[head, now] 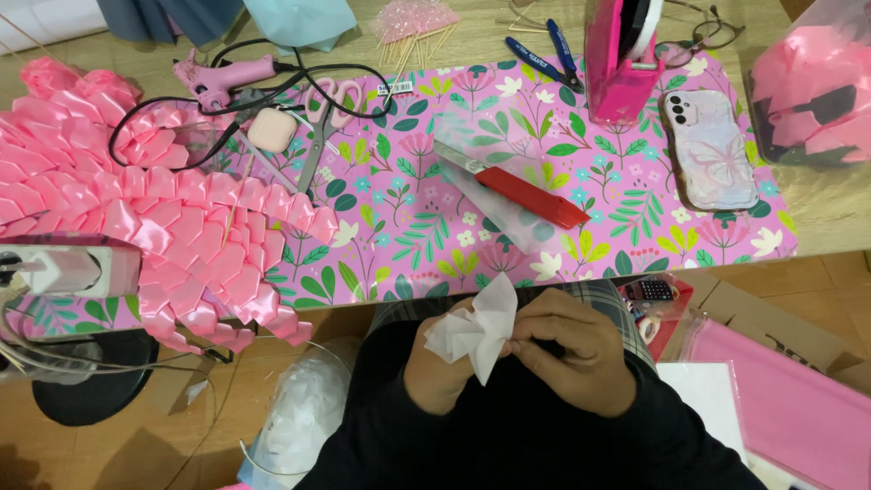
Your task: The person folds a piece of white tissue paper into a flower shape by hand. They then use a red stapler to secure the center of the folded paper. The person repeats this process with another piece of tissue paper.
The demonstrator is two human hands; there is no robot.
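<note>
Both hands pinch white tissue paper [476, 328] in lap. Left hand [442, 366] grips its lower folds; right hand [573, 349] closed on its edge. Red box cutter [522, 192] on table [817, 231] above them.

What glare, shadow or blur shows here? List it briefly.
Head view: even indoor light; soft glare on the pink ribbon folds and wooden table; edges bow slightly; white tissue between left hand and right hand is sharp.
</note>
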